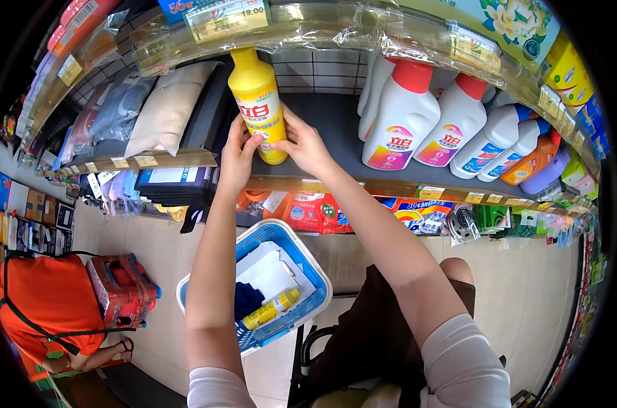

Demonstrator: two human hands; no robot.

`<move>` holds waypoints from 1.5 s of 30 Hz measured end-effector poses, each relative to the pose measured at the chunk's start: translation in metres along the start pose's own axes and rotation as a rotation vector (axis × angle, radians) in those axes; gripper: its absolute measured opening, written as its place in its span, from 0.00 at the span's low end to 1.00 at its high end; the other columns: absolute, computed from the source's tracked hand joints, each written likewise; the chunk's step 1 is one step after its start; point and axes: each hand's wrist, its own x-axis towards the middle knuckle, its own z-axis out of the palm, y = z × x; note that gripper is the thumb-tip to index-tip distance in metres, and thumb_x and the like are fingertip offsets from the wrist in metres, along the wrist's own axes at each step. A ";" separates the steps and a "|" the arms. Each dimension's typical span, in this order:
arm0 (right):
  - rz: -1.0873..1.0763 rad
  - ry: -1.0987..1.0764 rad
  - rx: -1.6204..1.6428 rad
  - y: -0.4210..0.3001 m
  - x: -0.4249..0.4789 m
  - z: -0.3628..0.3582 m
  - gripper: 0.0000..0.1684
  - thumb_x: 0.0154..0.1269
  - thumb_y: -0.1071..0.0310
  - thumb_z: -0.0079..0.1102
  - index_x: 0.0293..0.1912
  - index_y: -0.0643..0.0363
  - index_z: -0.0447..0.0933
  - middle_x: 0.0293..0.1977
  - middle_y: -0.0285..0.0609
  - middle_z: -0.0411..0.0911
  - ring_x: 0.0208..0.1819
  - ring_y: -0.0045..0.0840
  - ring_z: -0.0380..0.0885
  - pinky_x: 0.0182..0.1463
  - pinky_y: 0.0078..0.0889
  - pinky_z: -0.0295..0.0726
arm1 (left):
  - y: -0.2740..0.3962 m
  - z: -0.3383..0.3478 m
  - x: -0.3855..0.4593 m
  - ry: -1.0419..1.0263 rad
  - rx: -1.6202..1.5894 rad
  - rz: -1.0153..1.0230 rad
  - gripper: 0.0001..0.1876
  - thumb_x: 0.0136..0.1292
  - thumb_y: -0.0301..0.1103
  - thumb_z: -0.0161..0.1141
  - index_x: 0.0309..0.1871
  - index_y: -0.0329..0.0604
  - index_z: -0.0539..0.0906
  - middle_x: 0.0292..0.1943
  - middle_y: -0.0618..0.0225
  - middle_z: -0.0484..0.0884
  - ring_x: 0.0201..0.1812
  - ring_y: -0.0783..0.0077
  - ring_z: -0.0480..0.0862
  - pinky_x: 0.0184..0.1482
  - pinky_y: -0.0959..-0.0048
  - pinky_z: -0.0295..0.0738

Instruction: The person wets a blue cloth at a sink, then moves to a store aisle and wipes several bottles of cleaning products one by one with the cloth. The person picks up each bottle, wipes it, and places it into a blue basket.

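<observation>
Both of my hands hold a yellow bottle of Liby dish detergent (260,112) upright at the left end of a dark shelf (318,122). My left hand (239,148) wraps its left side, and my right hand (303,140) grips the right side, with both thumbs across the lower label. The bottle's base is at the shelf's front edge; whether it rests there I cannot tell. Farther right on this shelf stand white Liby bottles with red caps (403,117). Below my forearms sits a blue and white shopping basket (321,275) holding a yellow bottle (270,308), white papers and dark blue cloth.
Packaged pillows (171,107) fill the shelf on the left. An upper shelf edge (329,30) hangs above the bottle's cap. Red detergent bags (313,211) lie lower down. A person in an orange shirt (48,301) crouches at left beside a red crate-like pack (122,290).
</observation>
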 end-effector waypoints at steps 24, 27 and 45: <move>-0.117 0.340 -0.422 -0.003 -0.031 0.005 0.46 0.49 0.65 0.60 0.60 0.69 0.43 0.57 0.63 0.49 0.59 0.48 0.50 0.62 0.37 0.49 | -0.021 0.012 -0.040 0.189 0.288 0.060 0.27 0.64 0.32 0.44 0.63 0.35 0.50 0.60 0.54 0.58 0.61 0.65 0.60 0.61 0.73 0.51; 0.084 0.151 -0.152 -0.056 -0.111 0.010 0.35 0.55 0.72 0.53 0.59 0.62 0.50 0.56 0.51 0.55 0.58 0.34 0.56 0.59 0.33 0.56 | -0.049 -0.002 -0.143 0.323 0.553 0.285 0.12 0.58 0.22 0.46 0.47 0.36 0.69 0.45 0.54 0.71 0.48 0.61 0.71 0.51 0.68 0.64; 0.390 0.152 -0.097 -0.086 -0.224 -0.028 0.15 0.56 0.82 0.44 0.44 0.62 0.70 0.30 0.37 0.71 0.25 0.14 0.66 0.29 0.13 0.64 | -0.261 -0.036 -0.374 -0.993 1.290 -0.796 0.35 0.37 0.36 0.68 0.52 0.46 0.64 0.49 0.61 0.71 0.51 0.64 0.72 0.47 0.65 0.68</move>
